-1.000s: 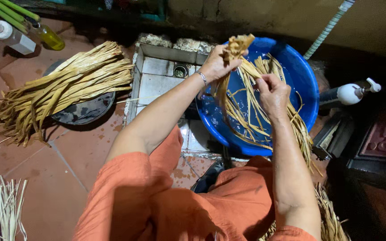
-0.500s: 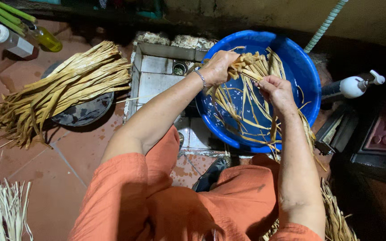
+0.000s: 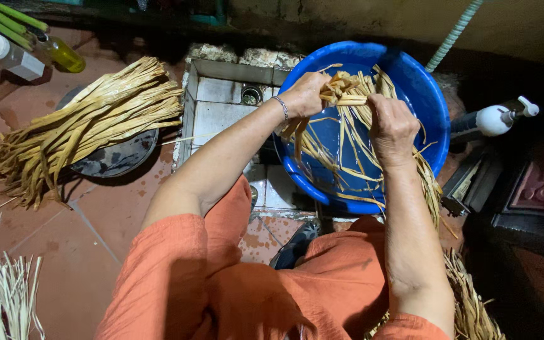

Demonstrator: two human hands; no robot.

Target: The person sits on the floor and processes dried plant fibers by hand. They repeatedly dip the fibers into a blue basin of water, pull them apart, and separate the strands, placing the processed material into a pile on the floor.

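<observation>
Straw-coloured strips of dried leaf (image 3: 341,94) are gripped in both hands above a round blue plastic basin (image 3: 426,94). The left hand (image 3: 306,94) is closed around the bunched top of the strips, a thin bracelet (image 3: 283,107) seen at its wrist. The right hand (image 3: 391,123) is clenched on the same bundle just beside it, fingers curled over the strands. Loose ends are draped down into the basin and over its near rim. A larger heap of similar strips (image 3: 89,123) is laid on a dark round pan (image 3: 118,157) on the red tiled floor (image 3: 96,239), well to the left. Orange clothing (image 3: 221,283) fills the foreground.
</observation>
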